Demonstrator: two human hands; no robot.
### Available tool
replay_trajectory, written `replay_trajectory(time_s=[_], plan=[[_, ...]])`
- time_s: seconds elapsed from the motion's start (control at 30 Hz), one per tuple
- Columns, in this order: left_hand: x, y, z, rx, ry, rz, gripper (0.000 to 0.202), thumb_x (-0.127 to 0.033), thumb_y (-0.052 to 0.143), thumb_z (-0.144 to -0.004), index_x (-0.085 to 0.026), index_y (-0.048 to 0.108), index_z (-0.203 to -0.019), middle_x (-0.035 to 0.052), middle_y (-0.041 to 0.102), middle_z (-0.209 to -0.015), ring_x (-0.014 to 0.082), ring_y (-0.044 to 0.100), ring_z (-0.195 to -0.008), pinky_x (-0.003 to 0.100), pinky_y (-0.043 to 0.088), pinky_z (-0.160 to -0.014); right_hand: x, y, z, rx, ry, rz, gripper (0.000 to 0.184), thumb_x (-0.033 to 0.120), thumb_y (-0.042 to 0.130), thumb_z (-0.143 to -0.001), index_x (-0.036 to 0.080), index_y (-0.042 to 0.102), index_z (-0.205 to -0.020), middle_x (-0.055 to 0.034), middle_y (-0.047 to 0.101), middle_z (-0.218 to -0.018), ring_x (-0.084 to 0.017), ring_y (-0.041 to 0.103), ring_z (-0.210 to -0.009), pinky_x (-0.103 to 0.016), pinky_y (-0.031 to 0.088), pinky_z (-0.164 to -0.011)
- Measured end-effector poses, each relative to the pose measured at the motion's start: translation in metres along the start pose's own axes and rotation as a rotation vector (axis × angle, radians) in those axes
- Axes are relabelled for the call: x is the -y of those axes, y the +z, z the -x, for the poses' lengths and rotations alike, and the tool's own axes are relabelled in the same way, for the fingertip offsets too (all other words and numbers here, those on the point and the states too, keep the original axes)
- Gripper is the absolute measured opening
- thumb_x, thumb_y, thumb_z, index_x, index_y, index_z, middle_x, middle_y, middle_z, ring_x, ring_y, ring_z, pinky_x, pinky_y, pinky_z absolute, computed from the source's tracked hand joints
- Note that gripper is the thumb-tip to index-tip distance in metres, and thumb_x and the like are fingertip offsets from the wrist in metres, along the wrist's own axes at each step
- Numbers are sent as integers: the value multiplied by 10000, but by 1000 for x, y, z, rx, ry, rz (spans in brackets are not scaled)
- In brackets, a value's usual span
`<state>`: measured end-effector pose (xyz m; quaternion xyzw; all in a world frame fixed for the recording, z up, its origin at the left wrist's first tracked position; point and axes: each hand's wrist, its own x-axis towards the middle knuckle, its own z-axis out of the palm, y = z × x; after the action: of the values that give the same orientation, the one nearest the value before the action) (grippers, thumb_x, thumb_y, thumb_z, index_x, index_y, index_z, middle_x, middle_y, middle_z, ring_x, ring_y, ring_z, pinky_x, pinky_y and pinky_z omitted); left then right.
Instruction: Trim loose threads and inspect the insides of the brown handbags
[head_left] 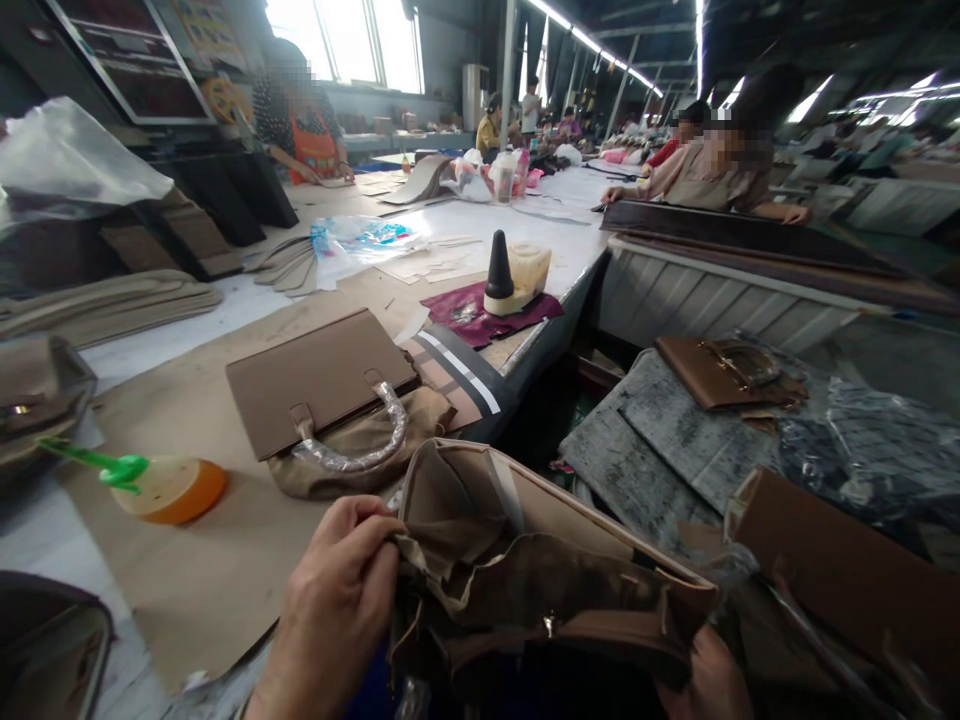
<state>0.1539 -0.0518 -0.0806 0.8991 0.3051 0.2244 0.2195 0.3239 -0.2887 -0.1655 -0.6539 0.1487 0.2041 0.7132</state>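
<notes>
An open brown leather handbag sits at the bottom centre of the frame, mouth up, its crumpled lining showing. The left hand is closed on it, fingers pinched over the lining at the left edge of the mouth. The right hand shows only in part at the bag's lower right corner, touching it; how far it is closed cannot be told. Just above lies a flat brown handbag with a plastic-wrapped handle on a brown paper sheet covering the desk. To the left is an orange glue bottle with a green nozzle.
</notes>
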Motion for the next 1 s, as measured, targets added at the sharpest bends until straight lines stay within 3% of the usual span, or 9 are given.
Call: replay_trajectory(time_s=[0.13, 0.23, 0.33, 0.43, 0.63, 0.7, 0.8, 0.9, 1.0], plan=[[21, -5, 3, 162, -145, 112, 237, -279, 415, -763, -227, 643, -800, 37, 568, -929, 184, 542, -931, 292, 479, -790, 0, -1, 2, 22, 181, -68, 298, 465, 638, -588, 187, 660, -694, -20, 669, -666, -230, 617, -702, -319, 497, -645], [23, -18, 2, 256, -115, 117, 289, -346, 435, -758, -273, 613, -973, 44, 540, -1089, 228, 507, -1034, 377, 454, -864, -5, -2, 2, 84, 211, -142, 284, 419, 674, -550, 186, 646, -709, -6, 669, -669, -226, 617, -736, -316, 488, -679], [6, -30, -4, 198, 0, 65, 399, -374, 485, -752, -316, 477, -1147, 25, 464, -1219, 242, 437, -1128, 406, 427, -907, -9, -3, 0, 110, 214, -139, 315, 467, 651, -553, 183, 643, -691, -11, 657, -609, -237, 616, -733, -331, 487, -676], [-23, -31, -13, 67, 137, 39, 462, -382, 549, -730, -293, 424, -1165, 31, 438, -1243, 237, 422, -1137, 397, 409, -927, -7, 0, -2, 144, 187, -111, 354, 523, 653, -524, 185, 636, -629, -19, 640, -555, -253, 616, -734, -340, 491, -672], [-60, -6, -31, 202, 358, 89, 453, -329, 579, -738, -226, 389, -1137, 72, 501, -1145, 233, 403, -1103, 402, 379, -916, 7, 12, 7, 152, 93, -67, 352, 534, 626, -579, 187, 636, -634, -34, 663, -641, -236, 614, -777, -305, 491, -688], [-62, 0, -34, 278, 356, 81, 390, -291, 570, -749, -217, 423, -1103, 63, 533, -1067, 227, 421, -1035, 409, 379, -878, 6, 14, 7, 145, 105, -88, 359, 540, 632, -567, 186, 630, -627, -39, 661, -634, -236, 616, -765, -308, 491, -685], [-61, 3, -37, 389, 380, 48, 98, -290, 506, -793, -211, 550, -832, 27, 554, -847, 199, 442, -861, 404, 376, -787, 0, 13, 5, 233, 154, -160, 364, 528, 642, -567, 183, 641, -683, -35, 658, -618, -236, 622, -723, -325, 493, -673], [-59, 2, -40, 433, 413, 15, 257, -322, 441, -827, -188, 538, -630, 22, 515, -746, 186, 421, -787, 386, 366, -721, -8, 10, 2, 283, 168, -186, 345, 497, 625, -616, 177, 652, -740, -30, 657, -626, -227, 624, -704, -326, 493, -673], [-55, 3, -47, 421, 482, 5, 246, -314, 454, -820, -190, 559, -635, 38, 514, -900, 215, 406, -920, 420, 350, -801, -23, 6, -1, 265, 143, -199, 281, 433, 654, -613, 170, 652, -709, -26, 652, -608, -223, 622, -679, -330, 494, -663]])
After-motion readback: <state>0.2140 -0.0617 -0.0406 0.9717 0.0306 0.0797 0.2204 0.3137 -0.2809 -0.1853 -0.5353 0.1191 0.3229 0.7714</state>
